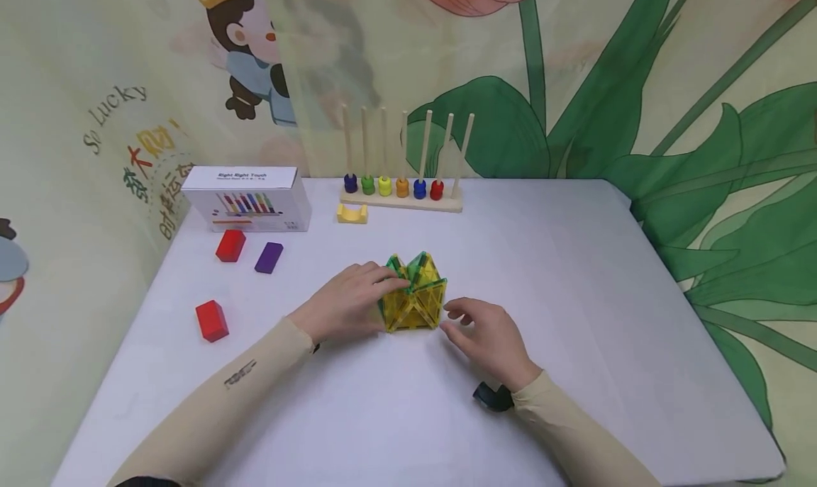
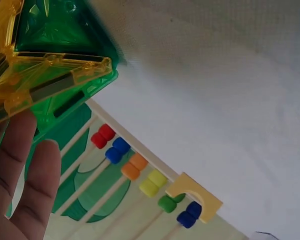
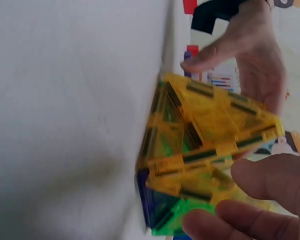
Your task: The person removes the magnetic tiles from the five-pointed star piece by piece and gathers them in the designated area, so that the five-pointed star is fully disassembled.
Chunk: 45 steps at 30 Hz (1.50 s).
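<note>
A structure of translucent yellow and green magnetic tiles, with pointed triangles round its top, stands on the white table. At its left side is my left hand, fingers reaching over the top edge. Its thumb stands apart from the tiles in the right wrist view, while the left wrist view shows straight fingers close by the yellow and green tiles. My right hand is beside the right side, thumb and fingers parted and lightly bent. The right wrist view has its thumb overlapping a yellow tile.
At the back stand a wooden peg rack with coloured beads and a picture-printed box. A yellow arch block lies before the rack. Two red blocks and a purple block lie on the left. Patterned curtain hangs behind the table.
</note>
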{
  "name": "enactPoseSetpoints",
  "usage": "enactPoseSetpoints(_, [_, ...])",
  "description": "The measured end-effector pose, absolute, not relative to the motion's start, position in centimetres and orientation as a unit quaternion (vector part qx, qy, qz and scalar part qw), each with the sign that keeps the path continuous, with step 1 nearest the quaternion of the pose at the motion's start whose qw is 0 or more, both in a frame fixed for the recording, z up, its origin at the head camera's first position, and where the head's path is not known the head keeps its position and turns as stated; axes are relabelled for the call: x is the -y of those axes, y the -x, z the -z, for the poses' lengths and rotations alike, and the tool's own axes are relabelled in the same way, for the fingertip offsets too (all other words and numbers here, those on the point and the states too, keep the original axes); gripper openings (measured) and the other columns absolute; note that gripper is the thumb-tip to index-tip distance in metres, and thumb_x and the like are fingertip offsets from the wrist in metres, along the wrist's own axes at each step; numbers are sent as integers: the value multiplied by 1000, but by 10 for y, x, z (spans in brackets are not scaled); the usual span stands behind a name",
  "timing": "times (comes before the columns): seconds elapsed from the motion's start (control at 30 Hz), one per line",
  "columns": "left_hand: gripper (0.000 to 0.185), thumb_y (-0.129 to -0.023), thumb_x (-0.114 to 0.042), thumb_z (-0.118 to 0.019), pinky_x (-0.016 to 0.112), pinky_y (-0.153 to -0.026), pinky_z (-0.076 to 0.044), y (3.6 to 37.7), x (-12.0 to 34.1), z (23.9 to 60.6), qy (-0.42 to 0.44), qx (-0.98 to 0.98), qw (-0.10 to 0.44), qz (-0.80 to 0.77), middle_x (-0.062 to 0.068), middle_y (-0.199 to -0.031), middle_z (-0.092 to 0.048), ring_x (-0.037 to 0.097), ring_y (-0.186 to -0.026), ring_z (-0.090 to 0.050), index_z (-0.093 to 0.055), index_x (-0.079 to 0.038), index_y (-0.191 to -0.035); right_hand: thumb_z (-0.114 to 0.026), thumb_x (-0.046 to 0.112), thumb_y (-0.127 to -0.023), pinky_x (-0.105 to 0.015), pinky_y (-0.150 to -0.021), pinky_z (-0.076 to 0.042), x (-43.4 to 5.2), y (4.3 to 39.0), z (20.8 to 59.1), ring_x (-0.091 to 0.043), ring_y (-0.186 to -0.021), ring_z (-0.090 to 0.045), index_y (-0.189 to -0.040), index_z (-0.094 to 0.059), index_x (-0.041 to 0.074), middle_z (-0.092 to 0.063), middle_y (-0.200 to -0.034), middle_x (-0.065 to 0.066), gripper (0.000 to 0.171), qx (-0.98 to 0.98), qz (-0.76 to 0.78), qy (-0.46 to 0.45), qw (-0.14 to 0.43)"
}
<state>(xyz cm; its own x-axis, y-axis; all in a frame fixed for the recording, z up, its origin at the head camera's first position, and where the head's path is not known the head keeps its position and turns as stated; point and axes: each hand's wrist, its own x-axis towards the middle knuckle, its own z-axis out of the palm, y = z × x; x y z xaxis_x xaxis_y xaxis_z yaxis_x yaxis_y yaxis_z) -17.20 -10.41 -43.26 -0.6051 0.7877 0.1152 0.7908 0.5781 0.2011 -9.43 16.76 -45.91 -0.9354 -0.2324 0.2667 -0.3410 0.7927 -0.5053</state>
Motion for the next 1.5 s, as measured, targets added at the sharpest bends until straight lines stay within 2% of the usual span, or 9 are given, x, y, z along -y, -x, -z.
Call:
enactPoseSetpoints(0.23, [66,-78,-30,-92,43,-103,-55,173,93,427,459,886,10,71,3,-131,-69,24,-120,-64,-66,-15,-136,-86,25,-85,-26,-57,-54,-143,95,460,-12,-69,-72,-103,-79,13,-80,-90,0,23,951,-242,-145,124])
enactPoseSetpoints(0.33, [63,-78,-34,-92,44,-99,-57,173,87,425,466,884,27,19,4,-129,-68,25,-118,-65,-68,-15,-133,-87,27,-84,-22,-49,-46,-135,96,461,-10,-62,-68,-100,-79,16,-79,-85,2,21,954,-216,-150,145])
enactPoseSetpoints(0.47, [63,-78,-40,-90,42,-90,-57,172,82,427,473,878,64,-44,3,-127,-67,24,-112,-64,-69,-16,-132,-86,29,-84,-24,-45,-41,-126,97,463,-11,-57,-66,-94,-78,17,-78,-80,2,17,956,-178,-156,171])
enactPoseSetpoints(0.7, [63,-75,-46,-88,38,-79,-52,166,80,434,471,868,134,-84,3,-120,-68,23,-101,-57,-72,-15,-127,-87,23,-83,-30,-45,-48,-122,99,465,-15,-55,-67,-92,-80,14,-77,-77,0,14,955,-149,-159,202])
enactPoseSetpoints(0.93, [71,-73,-56,-89,38,-84,-50,168,82,437,475,867,130,-75,1,-122,-68,22,-105,-58,-72,-16,-128,-86,16,-83,-30,-48,-52,-122,100,469,-13,-58,-69,-91,-80,12,-77,-76,0,11,948,-159,-174,212])
enactPoseSetpoints(1.5, [68,-73,-59,-89,38,-85,-50,177,87,438,495,857,137,-50,-2,-124,-70,20,-105,-57,-73,-21,-127,-81,4,-82,-28,-53,-54,-126,103,469,-14,-60,-69,-83,-77,5,-75,-73,-5,5,941,-197,-189,200])
